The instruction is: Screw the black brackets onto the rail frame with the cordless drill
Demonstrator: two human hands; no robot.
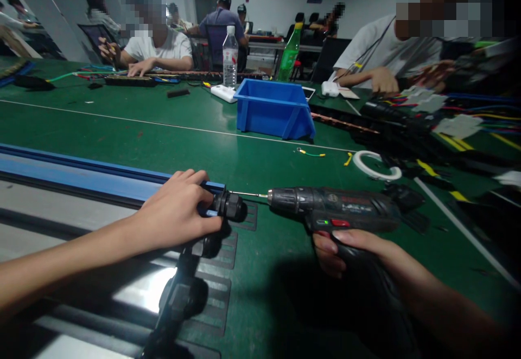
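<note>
My right hand (342,248) is wrapped around the grip of a black cordless drill (350,207), index finger at the red trigger. From the drill's chuck a long thin bit (248,194) points left, its tip at the end of a blue-edged metal housing (93,177). My left hand (183,207) is closed over that end, thumb and fingers around the corner beside a black cable gland (234,207). More black glands (183,296) line the same end nearer to me. The spot where the bit meets the housing is partly hidden.
A blue plastic bin (272,112) stands ahead on the green table (183,120). Beyond it are a water bottle (230,58) and a green bottle (288,55). A white ring (376,166) and bundled wires (448,115) lie right. Co-workers sit across the table.
</note>
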